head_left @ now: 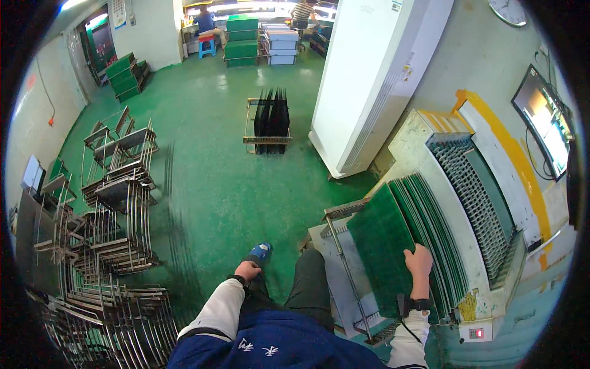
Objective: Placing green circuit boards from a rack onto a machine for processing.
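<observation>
My right hand [419,259] is closed on the edge of a thin green panel [381,240], which looks like a circuit board. That panel leans at the left end of a row of similar green panels [430,227], standing close together on edge. A metal rack with slotted bars [337,246] is around the left side of the panels. My left hand [247,270] hangs by my left leg, away from the panels. Its fingers are mostly hidden, and nothing shows in it.
A machine with a slotted bed [473,203] stands against the right wall, below a screen [541,123]. A tall white cabinet [362,92] stands ahead. Metal racks [123,221] crowd the left floor. Another rack holds black panels [272,120]. Two people sit at a far bench.
</observation>
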`<state>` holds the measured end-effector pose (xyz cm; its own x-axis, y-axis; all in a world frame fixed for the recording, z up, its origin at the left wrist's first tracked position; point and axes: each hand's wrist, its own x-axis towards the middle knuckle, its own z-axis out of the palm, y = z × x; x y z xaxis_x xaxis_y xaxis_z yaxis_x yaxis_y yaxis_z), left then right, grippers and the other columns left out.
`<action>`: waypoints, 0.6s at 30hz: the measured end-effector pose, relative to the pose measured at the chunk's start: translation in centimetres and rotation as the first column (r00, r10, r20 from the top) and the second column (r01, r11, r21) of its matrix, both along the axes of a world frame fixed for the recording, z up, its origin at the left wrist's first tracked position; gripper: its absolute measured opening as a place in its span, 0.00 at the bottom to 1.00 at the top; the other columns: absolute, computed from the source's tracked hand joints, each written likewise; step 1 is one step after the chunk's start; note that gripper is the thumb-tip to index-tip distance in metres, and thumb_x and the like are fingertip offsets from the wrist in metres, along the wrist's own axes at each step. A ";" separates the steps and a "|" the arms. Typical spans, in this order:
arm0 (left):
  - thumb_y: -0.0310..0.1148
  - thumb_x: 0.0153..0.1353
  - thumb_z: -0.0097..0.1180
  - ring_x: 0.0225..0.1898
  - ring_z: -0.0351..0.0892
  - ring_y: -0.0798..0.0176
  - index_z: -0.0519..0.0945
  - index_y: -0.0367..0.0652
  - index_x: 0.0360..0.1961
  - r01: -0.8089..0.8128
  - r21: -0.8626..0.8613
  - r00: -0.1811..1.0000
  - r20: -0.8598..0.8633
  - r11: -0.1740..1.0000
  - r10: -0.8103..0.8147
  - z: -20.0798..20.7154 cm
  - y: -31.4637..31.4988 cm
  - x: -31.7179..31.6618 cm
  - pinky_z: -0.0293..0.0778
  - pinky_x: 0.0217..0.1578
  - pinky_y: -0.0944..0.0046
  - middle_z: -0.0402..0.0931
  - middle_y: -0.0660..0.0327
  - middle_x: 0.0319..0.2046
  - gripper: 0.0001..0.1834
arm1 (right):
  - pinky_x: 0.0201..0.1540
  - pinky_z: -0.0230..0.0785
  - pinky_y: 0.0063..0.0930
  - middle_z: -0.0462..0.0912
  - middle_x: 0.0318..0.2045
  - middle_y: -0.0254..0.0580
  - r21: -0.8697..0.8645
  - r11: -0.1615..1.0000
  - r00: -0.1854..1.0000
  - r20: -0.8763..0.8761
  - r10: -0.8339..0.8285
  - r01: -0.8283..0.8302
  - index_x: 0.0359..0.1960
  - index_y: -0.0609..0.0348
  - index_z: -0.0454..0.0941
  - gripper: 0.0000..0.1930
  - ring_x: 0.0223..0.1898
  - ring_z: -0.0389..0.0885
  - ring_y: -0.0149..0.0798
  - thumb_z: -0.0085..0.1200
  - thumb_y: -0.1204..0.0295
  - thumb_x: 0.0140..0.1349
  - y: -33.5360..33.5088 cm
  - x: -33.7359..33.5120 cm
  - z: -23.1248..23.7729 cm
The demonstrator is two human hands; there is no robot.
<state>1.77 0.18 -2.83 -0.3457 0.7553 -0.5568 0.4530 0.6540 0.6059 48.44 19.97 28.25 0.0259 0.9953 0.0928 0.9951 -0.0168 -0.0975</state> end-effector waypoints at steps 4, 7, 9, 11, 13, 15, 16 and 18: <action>0.42 0.45 0.58 0.35 0.79 0.56 0.82 0.46 0.32 -0.014 -0.011 0.999 0.047 1.000 0.014 0.2 0.0 0.0 0.73 0.39 0.59 0.80 0.55 0.31 0.15 | 0.38 0.69 0.43 0.79 0.31 0.52 0.047 0.999 1.000 -0.009 0.014 -0.014 0.31 0.62 0.77 0.15 0.36 0.77 0.52 0.58 0.62 0.49 -0.3 -0.4 0.3; 0.42 0.45 0.58 0.33 0.79 0.57 0.82 0.45 0.32 -0.023 -0.032 0.996 0.082 0.999 0.026 0.8 0.1 0.1 0.73 0.38 0.60 0.80 0.55 0.29 0.15 | 0.38 0.68 0.43 0.79 0.31 0.53 -0.009 1.000 1.000 -0.023 -0.004 0.004 0.30 0.62 0.77 0.15 0.36 0.77 0.53 0.58 0.62 0.48 -0.2 -0.5 0.7; 0.42 0.45 0.58 0.33 0.79 0.58 0.82 0.44 0.32 -0.014 -0.016 0.998 0.060 1.000 0.015 0.9 0.1 0.1 0.73 0.37 0.61 0.80 0.56 0.28 0.16 | 0.38 0.68 0.44 0.79 0.31 0.53 -0.004 1.000 1.000 -0.018 -0.010 0.010 0.30 0.62 0.77 0.15 0.36 0.77 0.53 0.58 0.62 0.48 0.0 -0.3 0.4; 0.42 0.45 0.58 0.33 0.79 0.58 0.82 0.43 0.32 0.006 0.023 1.000 0.007 1.000 -0.006 0.8 0.0 0.1 0.73 0.37 0.61 0.80 0.56 0.28 0.16 | 0.38 0.68 0.44 0.79 0.30 0.53 0.014 1.000 1.000 0.001 -0.007 0.007 0.30 0.61 0.77 0.15 0.36 0.77 0.53 0.58 0.62 0.47 0.2 0.0 0.0; 0.42 0.44 0.58 0.33 0.79 0.58 0.82 0.44 0.32 -0.002 0.005 1.000 0.024 1.000 0.002 0.7 0.0 0.1 0.73 0.37 0.61 0.80 0.56 0.28 0.16 | 0.38 0.68 0.44 0.79 0.30 0.53 0.023 1.000 1.000 0.009 -0.006 0.006 0.30 0.61 0.77 0.15 0.35 0.77 0.53 0.58 0.62 0.47 0.3 0.1 -0.1; 0.42 0.44 0.58 0.33 0.79 0.58 0.82 0.44 0.32 -0.004 0.006 1.000 0.020 1.000 0.004 0.5 0.0 0.0 0.73 0.37 0.61 0.80 0.56 0.29 0.16 | 0.38 0.68 0.44 0.79 0.30 0.52 0.022 1.000 1.000 0.006 -0.005 0.005 0.30 0.61 0.76 0.15 0.35 0.77 0.53 0.58 0.62 0.47 0.3 0.1 -0.2; 0.42 0.44 0.58 0.33 0.79 0.58 0.82 0.45 0.32 -0.001 0.015 1.000 0.008 1.000 0.001 0.5 -0.1 0.0 0.73 0.37 0.61 0.80 0.56 0.29 0.16 | 0.38 0.68 0.44 0.79 0.30 0.52 0.021 1.000 1.000 -0.001 -0.009 0.009 0.29 0.62 0.76 0.15 0.35 0.77 0.53 0.58 0.62 0.47 0.2 -0.1 0.0; 0.43 0.44 0.58 0.33 0.79 0.58 0.82 0.45 0.32 -0.008 0.010 1.000 0.008 1.000 0.008 0.4 -0.2 -0.1 0.73 0.37 0.61 0.80 0.56 0.29 0.16 | 0.37 0.68 0.44 0.79 0.30 0.52 0.019 1.000 1.000 -0.016 -0.016 0.017 0.29 0.62 0.76 0.15 0.35 0.77 0.53 0.58 0.62 0.47 -0.1 -0.8 0.6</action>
<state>1.70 -0.04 -2.45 -0.3470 0.7581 -0.5522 0.4431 0.6514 0.6158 47.59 19.85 28.86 0.0439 0.9928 0.1111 0.9931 -0.0312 -0.1134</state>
